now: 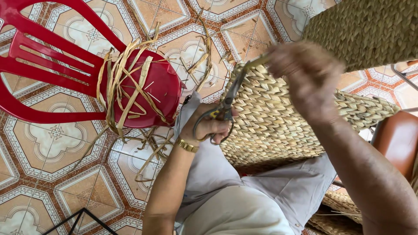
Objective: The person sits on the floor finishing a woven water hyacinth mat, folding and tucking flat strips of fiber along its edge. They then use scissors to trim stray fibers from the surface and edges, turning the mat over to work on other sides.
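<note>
Trimming the mat (278, 126): my left hand (209, 126) grips scissors (224, 109), right hand (305, 74) pinches a strand; snip close next, I guess.

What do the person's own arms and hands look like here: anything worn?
Both forearms are bare, no sleeves or gloves. The left hand has a gold-coloured bracelet at the wrist. The right hand is motion-blurred; no ring or watch can be made out.

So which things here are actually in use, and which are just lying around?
In use:
- woven straw piece on the lap
- scissors in the left hand
- straw strand end pinched by the right hand

Lying about:
- red plastic chair with loose straw strips
- second woven piece
- tiled floor
</note>
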